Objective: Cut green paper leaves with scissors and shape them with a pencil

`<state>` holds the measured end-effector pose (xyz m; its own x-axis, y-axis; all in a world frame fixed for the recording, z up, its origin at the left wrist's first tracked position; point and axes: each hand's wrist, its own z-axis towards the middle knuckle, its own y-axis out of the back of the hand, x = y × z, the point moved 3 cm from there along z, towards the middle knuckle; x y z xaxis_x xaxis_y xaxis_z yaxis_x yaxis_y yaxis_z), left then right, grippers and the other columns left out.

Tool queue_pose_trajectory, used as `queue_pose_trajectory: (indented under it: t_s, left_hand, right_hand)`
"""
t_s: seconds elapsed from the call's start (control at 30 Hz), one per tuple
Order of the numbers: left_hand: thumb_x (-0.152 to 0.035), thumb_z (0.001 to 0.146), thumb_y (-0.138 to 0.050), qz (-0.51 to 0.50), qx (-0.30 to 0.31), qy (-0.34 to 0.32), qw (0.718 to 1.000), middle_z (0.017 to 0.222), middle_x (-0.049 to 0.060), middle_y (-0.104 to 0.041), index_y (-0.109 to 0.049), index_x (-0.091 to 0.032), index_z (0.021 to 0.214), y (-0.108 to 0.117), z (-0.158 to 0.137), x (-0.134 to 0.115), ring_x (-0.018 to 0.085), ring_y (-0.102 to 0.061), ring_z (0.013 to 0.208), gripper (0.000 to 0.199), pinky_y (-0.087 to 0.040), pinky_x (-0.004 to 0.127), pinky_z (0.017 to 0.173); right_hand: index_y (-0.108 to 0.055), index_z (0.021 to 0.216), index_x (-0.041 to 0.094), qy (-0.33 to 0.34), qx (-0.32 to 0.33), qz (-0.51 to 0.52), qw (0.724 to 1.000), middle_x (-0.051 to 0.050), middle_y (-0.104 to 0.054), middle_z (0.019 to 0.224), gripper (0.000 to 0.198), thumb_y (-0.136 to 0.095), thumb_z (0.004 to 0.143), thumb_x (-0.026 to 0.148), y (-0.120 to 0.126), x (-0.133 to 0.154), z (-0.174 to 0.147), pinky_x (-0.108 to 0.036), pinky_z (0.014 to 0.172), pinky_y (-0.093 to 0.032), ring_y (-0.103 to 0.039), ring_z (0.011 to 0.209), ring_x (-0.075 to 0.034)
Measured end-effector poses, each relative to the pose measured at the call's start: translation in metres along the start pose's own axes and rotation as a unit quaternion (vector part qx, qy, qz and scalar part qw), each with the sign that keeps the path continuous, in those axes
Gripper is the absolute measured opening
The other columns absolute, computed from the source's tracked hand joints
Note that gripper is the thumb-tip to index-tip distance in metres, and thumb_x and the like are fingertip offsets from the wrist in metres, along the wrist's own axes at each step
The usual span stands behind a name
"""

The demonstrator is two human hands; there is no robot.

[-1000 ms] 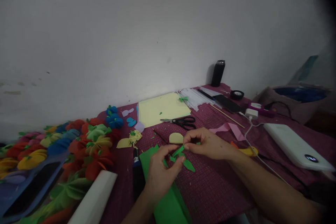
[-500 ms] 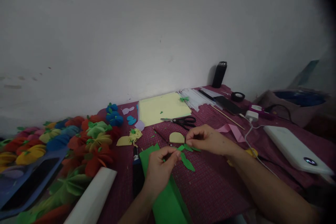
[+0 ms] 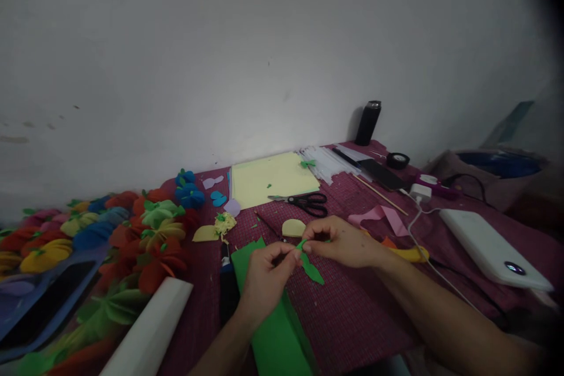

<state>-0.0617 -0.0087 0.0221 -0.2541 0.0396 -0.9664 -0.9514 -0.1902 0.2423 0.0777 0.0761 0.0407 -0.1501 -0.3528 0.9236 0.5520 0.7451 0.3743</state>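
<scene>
Small green paper leaves (image 3: 313,271) are pinched between my two hands over the table. My left hand (image 3: 269,276) grips them with thumb and forefinger from the left. From the right, the fingertips of my right hand (image 3: 337,239) close on the same green paper, hiding part of it. A folded green sheet (image 3: 282,338) lies under my left hand. Beyond the hands are a pale yellow rounded paper piece (image 3: 293,227) and black-handled scissors (image 3: 308,202), lying with slightly parted blades.
Colourful paper pumpkins (image 3: 163,252) crowd the left side beside a white roll (image 3: 150,329). Yellow sheets (image 3: 273,179) and white sticks (image 3: 326,163) lie at the back, near a black bottle (image 3: 368,123). A white power bank (image 3: 493,247) with cables, pink ribbon (image 3: 381,218) and a yellow-handled tool (image 3: 409,254) are right.
My right hand has moved left and now meets my left hand at the green paper. The yellow-handled tool shows more beside the right forearm. The view has shifted slightly.
</scene>
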Motion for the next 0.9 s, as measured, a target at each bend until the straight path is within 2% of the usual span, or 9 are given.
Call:
queue_pose_trajectory:
  t_s: [0.2,0.37,0.47,0.53,0.6,0.7,0.77,0.9]
  left_hand:
    - [-0.036,0.076,-0.062,0.007,-0.005,0.024,1.000,0.054,0.000,-0.060,-0.069,-0.016,0.062,0.002,0.002,0.003,0.011,-0.044,0.051,0.026,-0.031,0.021,0.049]
    - [-0.039,0.075,-0.064,0.001,-0.009,0.031,0.999,0.052,0.001,-0.060,-0.068,-0.015,0.059,0.014,0.003,0.004,0.010,-0.045,0.050,0.028,-0.032,0.021,0.050]
    - [-0.045,0.073,-0.066,-0.098,-0.034,0.071,0.992,0.054,0.001,-0.060,-0.066,-0.015,0.062,0.019,0.005,0.006,0.009,-0.046,0.048,0.033,-0.030,0.020,0.048]
    - [-0.054,0.072,-0.064,-0.205,-0.001,0.139,0.969,0.060,0.003,-0.064,-0.067,-0.014,0.069,0.014,0.004,0.009,0.010,-0.049,0.048,0.039,-0.030,0.020,0.045]
    - [-0.059,0.071,-0.062,-0.285,0.075,0.198,0.935,0.064,0.005,-0.065,-0.068,-0.013,0.075,0.002,0.000,0.010,0.011,-0.053,0.050,0.047,-0.031,0.020,0.043]
    - [-0.055,0.071,-0.066,-0.341,0.164,0.232,0.896,0.060,0.004,-0.062,-0.068,-0.010,0.074,-0.010,-0.007,0.009,0.009,-0.053,0.051,0.044,-0.034,0.019,0.044]
    - [-0.046,0.069,-0.071,-0.370,0.174,0.237,0.881,0.061,0.002,-0.060,-0.067,-0.012,0.074,-0.012,-0.010,0.008,0.008,-0.052,0.050,0.034,-0.035,0.019,0.045]
    - [-0.034,0.064,-0.077,-0.408,0.174,0.237,0.864,0.065,0.001,-0.060,-0.065,-0.014,0.068,-0.011,-0.012,0.006,0.008,-0.052,0.049,0.023,-0.037,0.020,0.045]
  right_hand:
    - [-0.062,0.068,0.013,-0.010,0.006,0.018,1.000,0.005,-0.046,0.056,0.022,-0.059,0.077,0.033,0.007,0.002,0.000,-0.021,0.050,-0.028,-0.036,0.051,-0.008]
    - [-0.060,0.068,0.013,-0.016,-0.008,0.057,0.998,0.006,-0.043,0.053,0.028,-0.062,0.077,0.039,0.018,-0.002,-0.001,-0.020,0.045,-0.025,-0.032,0.047,-0.006]
    - [-0.062,0.072,0.013,0.014,-0.026,0.080,0.996,0.005,-0.048,0.056,0.030,-0.064,0.077,0.042,0.024,-0.004,-0.002,-0.020,0.045,-0.029,-0.037,0.048,-0.006]
    - [-0.064,0.075,0.013,0.078,-0.024,0.060,0.995,0.002,-0.053,0.061,0.027,-0.064,0.079,0.039,0.025,0.000,-0.002,-0.021,0.050,-0.035,-0.043,0.052,-0.008]
    - [-0.068,0.078,0.013,0.154,-0.008,0.016,0.988,-0.001,-0.059,0.068,0.022,-0.062,0.083,0.034,0.021,0.005,-0.003,-0.023,0.058,-0.041,-0.051,0.061,-0.010]
    - [-0.070,0.086,0.013,0.235,0.025,-0.035,0.971,-0.006,-0.066,0.078,0.017,-0.060,0.085,0.027,0.012,0.009,-0.003,-0.026,0.069,-0.046,-0.059,0.073,-0.013]
    - [-0.071,0.090,0.014,0.255,0.036,-0.047,0.965,-0.007,-0.067,0.080,0.015,-0.061,0.085,0.025,0.008,0.010,-0.002,-0.026,0.071,-0.047,-0.061,0.076,-0.013]
    - [-0.072,0.092,0.018,0.252,0.041,-0.063,0.965,-0.007,-0.068,0.084,0.014,-0.061,0.085,0.024,0.007,0.008,-0.002,-0.028,0.076,-0.047,-0.062,0.081,-0.015]
